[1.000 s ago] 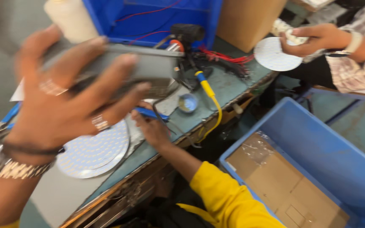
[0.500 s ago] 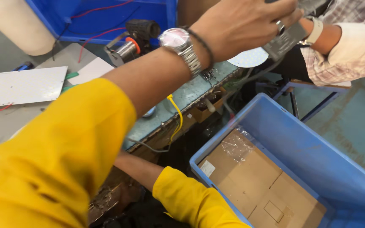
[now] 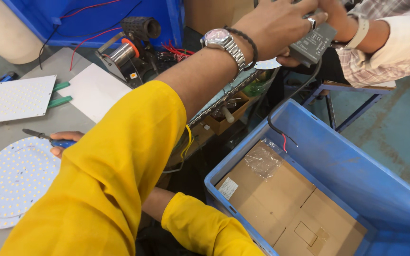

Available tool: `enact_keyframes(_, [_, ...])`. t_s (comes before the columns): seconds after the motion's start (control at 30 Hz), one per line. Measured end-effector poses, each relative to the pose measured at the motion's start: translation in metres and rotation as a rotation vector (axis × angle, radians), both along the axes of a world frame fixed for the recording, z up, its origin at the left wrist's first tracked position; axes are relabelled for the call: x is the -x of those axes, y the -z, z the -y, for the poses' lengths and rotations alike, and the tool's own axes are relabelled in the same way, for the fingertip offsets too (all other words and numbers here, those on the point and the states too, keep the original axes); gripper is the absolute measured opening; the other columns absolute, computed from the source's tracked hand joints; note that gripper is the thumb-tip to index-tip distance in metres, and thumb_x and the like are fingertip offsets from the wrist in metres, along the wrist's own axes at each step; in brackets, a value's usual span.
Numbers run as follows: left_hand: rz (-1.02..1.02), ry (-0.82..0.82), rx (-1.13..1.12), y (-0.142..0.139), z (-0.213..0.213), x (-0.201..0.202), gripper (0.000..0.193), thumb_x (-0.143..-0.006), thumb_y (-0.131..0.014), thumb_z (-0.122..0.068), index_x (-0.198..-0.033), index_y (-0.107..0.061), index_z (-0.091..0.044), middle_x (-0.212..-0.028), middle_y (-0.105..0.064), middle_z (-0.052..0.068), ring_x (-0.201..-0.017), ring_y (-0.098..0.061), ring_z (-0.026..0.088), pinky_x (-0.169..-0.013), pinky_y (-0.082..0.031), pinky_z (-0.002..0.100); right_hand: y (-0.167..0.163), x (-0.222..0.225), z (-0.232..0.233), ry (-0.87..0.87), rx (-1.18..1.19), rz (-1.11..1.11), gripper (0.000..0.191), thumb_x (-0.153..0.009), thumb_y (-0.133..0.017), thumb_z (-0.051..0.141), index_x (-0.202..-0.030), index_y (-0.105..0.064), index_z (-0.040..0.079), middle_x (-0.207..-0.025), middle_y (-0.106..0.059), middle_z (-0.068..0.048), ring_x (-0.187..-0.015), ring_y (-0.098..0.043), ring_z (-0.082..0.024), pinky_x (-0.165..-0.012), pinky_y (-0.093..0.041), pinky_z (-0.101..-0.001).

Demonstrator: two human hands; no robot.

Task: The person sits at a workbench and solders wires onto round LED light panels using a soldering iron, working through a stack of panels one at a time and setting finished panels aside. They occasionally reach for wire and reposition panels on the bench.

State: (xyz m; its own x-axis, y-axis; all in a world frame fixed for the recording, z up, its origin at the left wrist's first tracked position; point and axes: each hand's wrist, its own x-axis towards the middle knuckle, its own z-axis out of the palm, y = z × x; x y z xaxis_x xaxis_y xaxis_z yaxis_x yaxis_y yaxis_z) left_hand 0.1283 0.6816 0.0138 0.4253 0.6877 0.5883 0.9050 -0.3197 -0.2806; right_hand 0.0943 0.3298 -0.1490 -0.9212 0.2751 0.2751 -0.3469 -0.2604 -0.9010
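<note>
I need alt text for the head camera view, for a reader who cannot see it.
The left hand, yellow-sleeved with a wristwatch, holds a grey driver box out to another person's hand. The right hand rests by round LED boards; a blue crate stands below.

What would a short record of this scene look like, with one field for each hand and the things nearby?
left hand: holds grey box, arm stretched to the right
right hand: holds blue-handled tool on the table, beside round light panel
other person's hand: also at the grey box
blue crate: cardboard inside
</note>
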Motion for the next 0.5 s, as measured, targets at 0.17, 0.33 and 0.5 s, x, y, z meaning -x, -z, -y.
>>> enact_keyframes(0.17, [0.047,-0.005,0.03,0.011,-0.02,-0.001,0.061,-0.071,-0.092,-0.033,-0.124,-0.067,-0.017,-0.119,-0.067,0.007,-0.103,-0.07,0.029,-0.078,-0.056,0.045,0.007,0.003,0.003,0.042,-0.024,0.017,0.04,-0.103,-0.069,0.037,-0.129,-0.065,0.007,-0.107,-0.068,-0.004,-0.098,-0.06,-0.012,-0.086,-0.051,-0.0287])
enact_keyframes(0.33, [0.089,0.293,0.0,-0.008,-0.035,-0.018,0.053,-0.07,-0.088,-0.026,-0.118,-0.071,-0.014,-0.098,-0.073,0.006,-0.093,-0.072,0.025,-0.073,-0.057,0.041,0.041,0.016,0.01,0.141,-0.147,0.009,0.037,-0.106,-0.07,0.034,-0.129,-0.065,0.006,-0.102,-0.066,-0.003,-0.09,-0.058,-0.011,-0.081,-0.05,-0.0287])
enact_keyframes(0.5, [-0.114,0.333,-0.031,-0.038,0.047,0.015,0.04,-0.078,-0.086,-0.029,-0.111,-0.072,-0.01,-0.091,-0.072,0.007,-0.083,-0.07,0.023,-0.068,-0.055,0.038,0.064,0.023,0.001,0.248,-0.275,0.005,0.033,-0.108,-0.07,0.032,-0.128,-0.066,0.005,-0.096,-0.064,-0.001,-0.082,-0.055,-0.01,-0.076,-0.049,-0.0287])
